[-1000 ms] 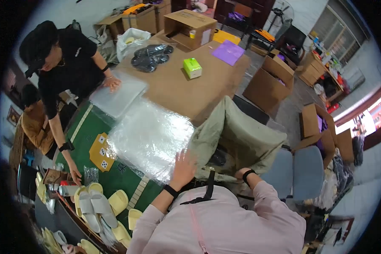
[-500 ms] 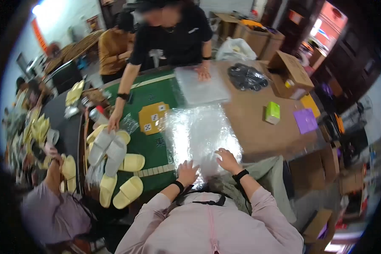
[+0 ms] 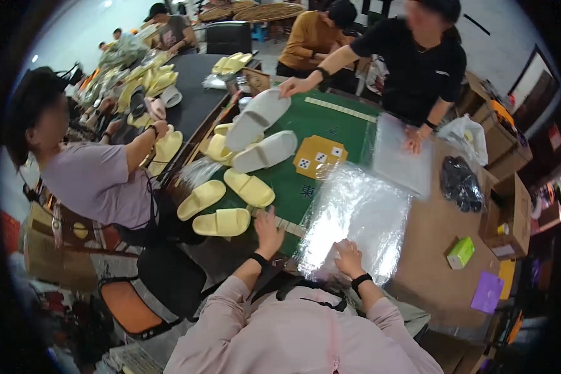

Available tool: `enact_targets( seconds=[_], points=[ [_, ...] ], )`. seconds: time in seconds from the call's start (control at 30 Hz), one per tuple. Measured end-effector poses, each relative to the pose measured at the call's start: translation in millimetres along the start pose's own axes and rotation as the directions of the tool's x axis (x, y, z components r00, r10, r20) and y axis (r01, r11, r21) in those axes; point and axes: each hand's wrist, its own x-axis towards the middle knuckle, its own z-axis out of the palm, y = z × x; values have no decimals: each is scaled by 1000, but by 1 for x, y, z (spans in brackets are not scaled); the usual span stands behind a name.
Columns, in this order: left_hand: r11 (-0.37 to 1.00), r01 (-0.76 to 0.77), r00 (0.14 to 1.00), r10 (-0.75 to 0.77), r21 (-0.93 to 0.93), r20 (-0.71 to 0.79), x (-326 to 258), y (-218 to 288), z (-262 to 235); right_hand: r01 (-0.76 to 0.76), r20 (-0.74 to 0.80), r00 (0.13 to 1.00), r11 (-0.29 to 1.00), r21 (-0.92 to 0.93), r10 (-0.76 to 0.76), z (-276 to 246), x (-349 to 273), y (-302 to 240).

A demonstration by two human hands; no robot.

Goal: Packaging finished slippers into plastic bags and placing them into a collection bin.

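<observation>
My left hand (image 3: 268, 233) is open, fingers apart, just above the green table mat beside the yellow slippers. It holds nothing. The nearest yellow slipper (image 3: 222, 222) lies to its left, with another yellow slipper (image 3: 249, 188) just beyond the fingertips. My right hand (image 3: 348, 257) rests, fingers spread, on the near part of a shiny stack of clear plastic bags (image 3: 371, 215). Across the table, a co-worker in black lifts a pale grey slipper (image 3: 258, 118). A second grey slipper (image 3: 265, 153) lies beneath it, over more yellow ones. That person's other hand presses on a further bag stack (image 3: 396, 165).
Bagged dark items (image 3: 461, 184), an open cardboard box (image 3: 507, 218), a green box (image 3: 460, 252) and a purple packet (image 3: 487, 292) are on the right. At left, a person in lilac (image 3: 100, 168) works by a slipper pile. An orange-seated chair (image 3: 133, 305) stands near.
My view has swung left. My left hand has come off the bag stack and moved toward the yellow slippers. The co-worker has raised one grey slipper. My right hand stays on the bags.
</observation>
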Motion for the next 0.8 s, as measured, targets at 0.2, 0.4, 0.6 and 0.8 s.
enact_targets(
  seconds=[0.2, 0.4, 0.6, 0.8],
  points=[
    [787, 602, 778, -540, 135, -321, 32, -74, -53, -16, 71, 997, 1000, 24, 14, -3, 2, 0],
    [719, 398, 852, -519, -570, -61, 31, -135, -39, -11, 74, 997, 1000, -10, 12, -2, 3, -12],
    [628, 148, 922, -366, -764, -122, 36, 1, -59, -82, 76, 994, 996, -24, 84, 2, 2, -10],
    [588, -20, 998, -34, -809, -49, 93, 98, -61, -139, 82, 987, 990, 2, 138, 4, 2, -12]
  ],
)
